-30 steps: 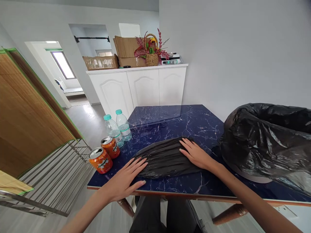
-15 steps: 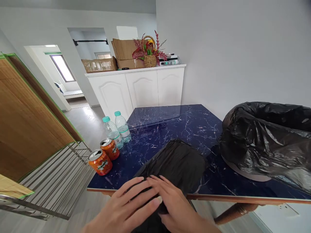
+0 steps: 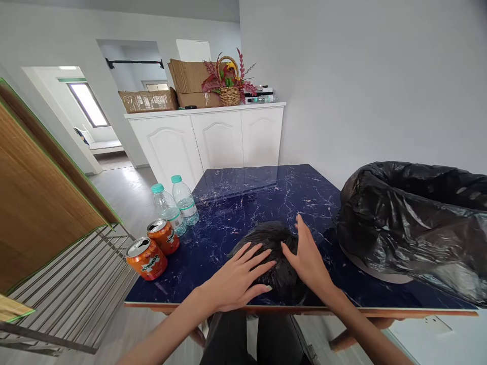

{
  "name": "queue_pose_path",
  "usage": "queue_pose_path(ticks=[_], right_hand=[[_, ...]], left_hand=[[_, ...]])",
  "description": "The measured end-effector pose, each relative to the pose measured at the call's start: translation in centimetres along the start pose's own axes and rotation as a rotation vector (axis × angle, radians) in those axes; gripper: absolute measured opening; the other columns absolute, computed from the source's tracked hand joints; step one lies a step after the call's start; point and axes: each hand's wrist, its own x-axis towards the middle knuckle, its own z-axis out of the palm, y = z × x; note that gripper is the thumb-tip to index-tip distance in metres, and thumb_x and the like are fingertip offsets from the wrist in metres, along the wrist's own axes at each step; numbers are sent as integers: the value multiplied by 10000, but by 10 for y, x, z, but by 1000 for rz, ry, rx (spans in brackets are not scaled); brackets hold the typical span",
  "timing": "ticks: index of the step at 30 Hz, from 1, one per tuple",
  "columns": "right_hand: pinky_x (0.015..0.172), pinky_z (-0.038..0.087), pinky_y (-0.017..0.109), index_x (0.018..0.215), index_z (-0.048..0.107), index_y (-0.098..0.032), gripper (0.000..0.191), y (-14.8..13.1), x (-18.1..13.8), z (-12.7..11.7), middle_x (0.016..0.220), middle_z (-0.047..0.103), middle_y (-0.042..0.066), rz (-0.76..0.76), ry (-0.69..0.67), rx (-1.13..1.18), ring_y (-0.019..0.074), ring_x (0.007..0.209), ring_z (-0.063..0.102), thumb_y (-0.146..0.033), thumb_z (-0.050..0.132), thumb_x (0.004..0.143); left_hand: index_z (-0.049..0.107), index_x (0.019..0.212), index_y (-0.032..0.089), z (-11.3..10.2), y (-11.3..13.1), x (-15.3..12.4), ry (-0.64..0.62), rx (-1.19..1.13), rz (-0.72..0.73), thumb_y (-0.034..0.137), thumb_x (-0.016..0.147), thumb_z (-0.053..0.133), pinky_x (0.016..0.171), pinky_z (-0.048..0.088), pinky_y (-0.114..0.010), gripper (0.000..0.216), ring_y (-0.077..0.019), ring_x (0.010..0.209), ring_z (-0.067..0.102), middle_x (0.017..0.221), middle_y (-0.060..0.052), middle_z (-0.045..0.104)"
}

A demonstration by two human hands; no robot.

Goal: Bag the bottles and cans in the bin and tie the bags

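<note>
A folded black plastic bag lies bunched on the dark blue marble table, near its front edge. My left hand rests flat on the bag's left side with fingers spread. My right hand presses against the bag's right side, fingers stretched out and pointing up. Both hands touch the bag and flank it closely.
A bin lined with a black bag lies on the table's right. Two orange soda cans and two water bottles stand at the left edge. A metal rack and bamboo panel are at left; white cabinets behind.
The bag was spread wide, then drawn to the table's edge under both hands. Now it is a smaller bundle further in on the table, with a hand on each side.
</note>
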Motion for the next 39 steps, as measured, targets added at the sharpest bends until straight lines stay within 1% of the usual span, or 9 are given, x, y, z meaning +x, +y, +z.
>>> queue_pose_path(ticks=[4,8,13,17,21,26,30,35,39], right_hand=[[1337,268,527,1698,340,-260,589,9,-6,-6,1764,329,65,-369,-175,-300,254,1652,238,-427,364,1133],[1313,283,621,1675,388,-138,695,17,-16,-3,1733,359,150,-287,-442,-486,329,1632,282,-565,329,1130],[1342,215,630,1693,357,-175,679,-7,-40,-17,1744,339,108,-430,-383,-476,317,1643,253,-555,369,1130],[1322,318,597,1730,250,-247,766,-14,-64,-26,1749,338,68,-606,-469,-422,330,1629,293,-545,535,1085],[1268,417,588,1630,485,-207,517,11,-74,-16,1675,472,98,-553,-443,-447,323,1553,451,-333,409,1134],[1071,603,434,1486,647,-239,496,29,-72,-25,1419,732,96,-277,-370,-249,295,1335,684,-388,314,1151],[858,655,373,1355,713,-228,566,20,-62,-44,1143,822,110,-6,-223,-96,289,1010,790,-551,305,1134],[1232,421,615,1619,446,-254,535,-7,-54,-37,1601,564,126,-272,101,-241,370,1496,510,-406,425,1106],[1333,207,667,1667,399,-282,549,-12,-49,-10,1675,488,63,-538,-90,-470,344,1616,324,-311,409,1118]], left_hand=[[504,1604,203,12,-5,8,-39,-69,13,491,1144,413,1372,153,-504,550,-290,1656,215,1718,-79,423],[437,1647,208,18,-6,11,-49,-114,2,492,1139,430,1367,193,-501,582,-285,1658,196,1742,-87,362],[442,1643,205,10,-14,7,-4,-169,18,535,1091,536,1341,274,-524,650,-307,1621,326,1710,-130,416],[368,1672,214,3,-24,0,48,-193,-3,629,983,682,1326,302,-531,863,-324,1572,433,1670,-152,492],[417,1642,180,5,-36,-3,71,-188,-65,740,870,744,1265,392,-538,1008,-374,1507,509,1617,-200,545],[709,1255,228,4,-42,-5,147,-246,-105,449,1078,598,1173,457,-468,303,-278,1314,660,1344,-113,747],[691,1109,226,-4,-31,-3,195,-355,-243,460,1106,527,837,549,-325,286,-222,917,741,984,-45,784],[644,1107,235,1,-23,18,195,-375,-468,521,1113,467,553,428,-264,336,-184,615,682,753,21,718],[542,1334,193,17,-28,36,224,-286,-534,388,1086,526,629,529,-307,316,-257,759,765,882,-48,778]])
